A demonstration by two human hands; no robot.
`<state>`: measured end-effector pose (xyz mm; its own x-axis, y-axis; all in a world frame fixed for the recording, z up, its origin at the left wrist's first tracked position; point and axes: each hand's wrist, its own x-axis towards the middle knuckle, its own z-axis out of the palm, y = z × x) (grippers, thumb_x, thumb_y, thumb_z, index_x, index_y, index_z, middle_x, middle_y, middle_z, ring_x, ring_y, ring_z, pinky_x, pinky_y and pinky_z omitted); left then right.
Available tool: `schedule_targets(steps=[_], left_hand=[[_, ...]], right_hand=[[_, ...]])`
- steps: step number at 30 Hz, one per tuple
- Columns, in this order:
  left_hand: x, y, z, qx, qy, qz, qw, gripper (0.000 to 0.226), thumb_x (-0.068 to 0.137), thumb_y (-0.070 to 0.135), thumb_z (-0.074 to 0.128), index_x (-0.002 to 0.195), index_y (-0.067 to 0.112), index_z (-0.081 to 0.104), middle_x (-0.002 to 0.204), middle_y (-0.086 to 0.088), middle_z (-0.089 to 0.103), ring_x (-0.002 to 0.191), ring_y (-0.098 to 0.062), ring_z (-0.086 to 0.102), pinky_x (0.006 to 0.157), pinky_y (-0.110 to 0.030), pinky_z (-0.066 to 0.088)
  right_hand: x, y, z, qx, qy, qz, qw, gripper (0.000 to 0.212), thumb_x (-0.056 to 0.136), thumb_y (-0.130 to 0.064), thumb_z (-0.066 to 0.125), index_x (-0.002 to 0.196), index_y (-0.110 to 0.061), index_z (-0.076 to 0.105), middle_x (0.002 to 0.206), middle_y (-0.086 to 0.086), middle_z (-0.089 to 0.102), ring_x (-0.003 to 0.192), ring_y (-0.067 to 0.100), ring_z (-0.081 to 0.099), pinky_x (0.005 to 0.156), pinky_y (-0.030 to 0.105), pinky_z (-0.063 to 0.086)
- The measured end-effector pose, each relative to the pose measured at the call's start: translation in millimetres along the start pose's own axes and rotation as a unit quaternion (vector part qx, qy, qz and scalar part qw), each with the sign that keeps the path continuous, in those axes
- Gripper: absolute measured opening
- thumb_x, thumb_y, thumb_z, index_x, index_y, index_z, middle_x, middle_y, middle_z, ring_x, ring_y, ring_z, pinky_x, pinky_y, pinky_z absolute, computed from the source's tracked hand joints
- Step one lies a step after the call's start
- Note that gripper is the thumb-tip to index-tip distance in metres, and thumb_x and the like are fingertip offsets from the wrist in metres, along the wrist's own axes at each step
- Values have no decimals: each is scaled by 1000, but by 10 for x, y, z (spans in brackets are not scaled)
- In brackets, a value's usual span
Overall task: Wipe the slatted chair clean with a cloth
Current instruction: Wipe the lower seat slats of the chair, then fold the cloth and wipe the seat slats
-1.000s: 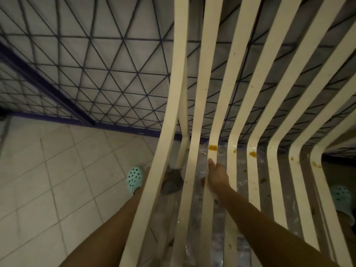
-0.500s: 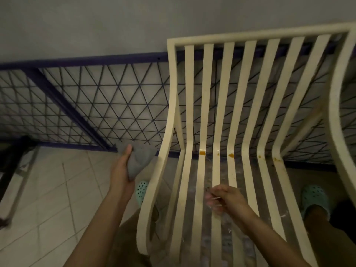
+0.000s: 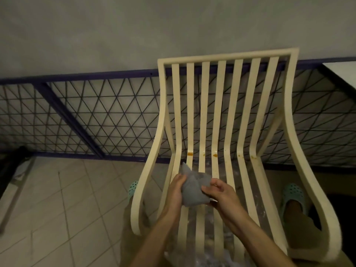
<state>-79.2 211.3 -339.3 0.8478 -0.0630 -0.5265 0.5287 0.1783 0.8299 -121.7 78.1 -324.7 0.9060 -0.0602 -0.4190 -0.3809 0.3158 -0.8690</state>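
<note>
Brings crumpled grey cloth (image 3: 193,191) in over cream slatted chair (image 3: 221,103), now gripped by left hand (image 3: 174,189) and right hand (image 3: 221,195); probably readies wiping orange stains (image 3: 190,153)

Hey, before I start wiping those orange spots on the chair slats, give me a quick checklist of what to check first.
1. Grip on the grey cloth: ok, the left hand and right hand both hold it.
2. Cloth shaped to a flat wiping face: not ok, it is bunched up.
3. Cloth damp: cannot tell.
4. Targets in sight: ok, the orange stains sit at the bend of the slatted chair.
5. Stains within reach: probably ok, they lie just beyond the cloth.
</note>
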Motion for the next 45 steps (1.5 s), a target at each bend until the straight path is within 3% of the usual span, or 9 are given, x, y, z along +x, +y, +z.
schedule_targets(steps=[7, 11, 14, 16, 19, 22, 30, 35, 45], left_hand=[[-122, -248, -151, 54, -50, 11, 997, 48, 86, 1, 57, 130, 19, 50, 124, -13, 59, 109, -30, 61, 83, -44, 55], [-141, -287, -174, 63, -90, -3, 994, 45, 84, -12, 54, 119, 17, 56, 116, -17, 61, 103, -31, 63, 88, -49, 53], [-179, -301, -118, 51, -120, -13, 991, 27, 83, 9, 69, 107, 21, 62, 103, -7, 66, 93, -17, 66, 85, -33, 54], [-177, -327, -99, 49, -117, -8, 992, 36, 64, 28, 86, 95, 19, 70, 94, -10, 71, 82, -12, 70, 78, -24, 56], [-238, -356, -121, 139, -92, 64, 984, 26, 80, 24, 72, 106, 20, 67, 110, -8, 70, 96, -15, 69, 87, -35, 56], [-269, -319, -145, 158, -55, 131, 977, 15, 88, 27, 64, 100, 22, 70, 103, 0, 72, 98, -12, 67, 81, -25, 55], [-261, -54, -186, 297, -16, 309, 903, 34, 86, 48, 53, 101, 26, 74, 139, 24, 43, 129, 5, 38, 93, -18, 45], [-355, 64, -150, 240, -25, 296, 924, 30, 88, 43, 54, 96, 19, 72, 93, 2, 72, 91, -14, 68, 78, -47, 58], [-257, -77, -126, 219, -30, 253, 942, 17, 94, 23, 57, 89, 7, 62, 83, -6, 68, 82, -19, 68, 68, -29, 57]], right_hand=[[-5, 1, -234, 48, 62, -6, 997, 15, 93, -11, 57, 102, -3, 66, 98, 14, 73, 96, 29, 70, 86, 47, 56], [-39, -37, -298, 59, 49, -15, 997, 14, 90, -10, 60, 101, -3, 66, 99, 14, 71, 93, 26, 68, 73, 35, 55], [-57, -44, -321, 74, 50, -18, 996, 17, 90, -9, 59, 104, -2, 65, 98, 13, 71, 93, 25, 69, 73, 34, 55], [-60, -43, -339, 86, 47, -17, 995, 19, 90, -8, 59, 106, 1, 64, 97, 13, 71, 92, 24, 69, 74, 34, 55], [-75, -61, -376, 86, 44, -20, 995, 21, 91, -7, 58, 108, 4, 61, 97, 14, 70, 92, 24, 68, 78, 37, 57], [-93, -79, -425, 45, 45, -37, 997, 20, 92, -11, 59, 108, 1, 62, 101, 12, 70, 93, 23, 68, 80, 36, 57], [-119, -112, -476, 14, 33, -63, 997, 18, 95, -18, 54, 102, -6, 66, 99, 2, 73, 95, 17, 70, 77, 29, 55], [-95, -130, -445, 26, 27, -71, 997, 20, 94, -18, 55, 103, -4, 66, 98, 6, 73, 94, 20, 70, 77, 28, 57], [-6, -71, -502, 74, -10, -43, 996, 30, 93, -18, 55, 116, 2, 57, 115, 16, 67, 104, 25, 67, 80, 31, 57]])
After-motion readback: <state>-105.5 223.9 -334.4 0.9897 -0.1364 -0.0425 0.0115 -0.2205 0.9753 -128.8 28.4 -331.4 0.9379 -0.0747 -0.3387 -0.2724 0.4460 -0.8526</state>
